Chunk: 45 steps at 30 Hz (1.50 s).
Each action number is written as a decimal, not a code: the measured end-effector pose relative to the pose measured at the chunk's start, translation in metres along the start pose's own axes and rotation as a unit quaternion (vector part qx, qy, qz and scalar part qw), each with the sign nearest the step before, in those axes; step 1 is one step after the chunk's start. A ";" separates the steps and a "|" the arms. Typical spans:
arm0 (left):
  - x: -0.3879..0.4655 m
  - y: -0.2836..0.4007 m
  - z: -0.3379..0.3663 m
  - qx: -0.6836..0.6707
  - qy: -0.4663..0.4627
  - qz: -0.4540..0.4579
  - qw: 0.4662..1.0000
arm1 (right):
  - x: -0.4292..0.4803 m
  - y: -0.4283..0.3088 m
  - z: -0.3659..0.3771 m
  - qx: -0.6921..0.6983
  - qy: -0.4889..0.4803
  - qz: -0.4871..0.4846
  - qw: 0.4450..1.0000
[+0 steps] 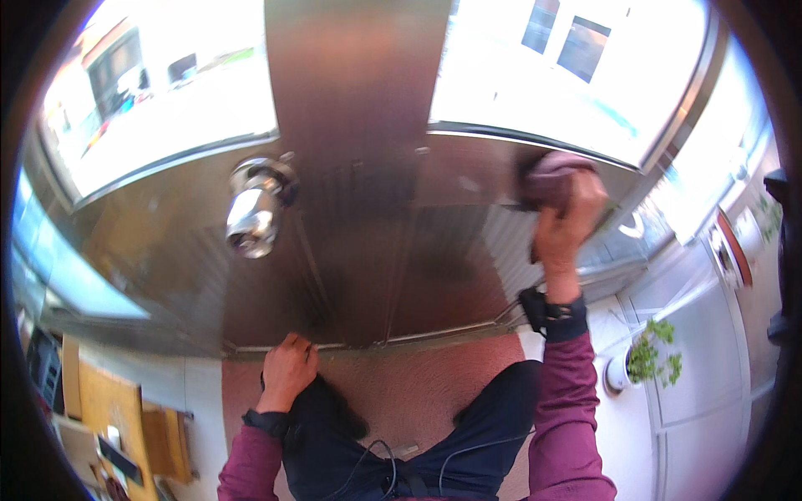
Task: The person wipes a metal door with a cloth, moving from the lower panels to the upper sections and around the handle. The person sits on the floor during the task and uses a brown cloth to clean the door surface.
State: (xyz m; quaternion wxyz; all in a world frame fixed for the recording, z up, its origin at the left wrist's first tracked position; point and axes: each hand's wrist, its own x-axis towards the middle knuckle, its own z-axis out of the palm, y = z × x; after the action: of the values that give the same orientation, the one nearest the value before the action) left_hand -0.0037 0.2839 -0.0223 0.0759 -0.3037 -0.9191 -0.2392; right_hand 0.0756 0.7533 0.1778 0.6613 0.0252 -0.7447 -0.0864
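Observation:
A bunched dark purple cloth (544, 178) is gripped in my right hand (567, 216), pressed against the metal door panel just under the right glass pane (532, 81). Motion blurs both the hand and the cloth. My left hand (290, 369) sits by my left knee, fingers curled, with no object seen in it. Before me stands a brownish metal door (354, 250) with a broad upright strip between two glazed panes. A shiny chrome doorknob (254, 219) sticks out from its left half, above and left of my left hand.
Under me lies a reddish mat (401, 369) reaching the door's foot. At right, a potted plant (620, 369) stands on the pale floor, with another round pot (730, 250) beyond. A wooden table (106, 391) is at lower left. A cord (382, 448) runs across my lap.

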 end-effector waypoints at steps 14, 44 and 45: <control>0.000 0.005 0.004 -0.020 0.001 0.013 1.000 | -0.027 -0.048 0.009 0.004 -0.002 0.174 0.985; -0.228 -0.170 -0.161 0.155 0.292 -0.359 0.873 | -0.213 -0.172 0.056 0.137 -0.141 0.155 0.968; -0.243 -0.180 -0.171 0.167 0.299 -0.386 0.856 | -0.220 -0.174 0.055 0.144 -0.150 0.167 0.964</control>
State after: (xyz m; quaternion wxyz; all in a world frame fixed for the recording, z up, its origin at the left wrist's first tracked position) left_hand 0.0834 -0.0518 -0.0126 0.2983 0.1791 -0.9216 -0.1719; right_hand 0.0350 0.6210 -0.0726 0.5361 -0.0182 -0.8337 0.1310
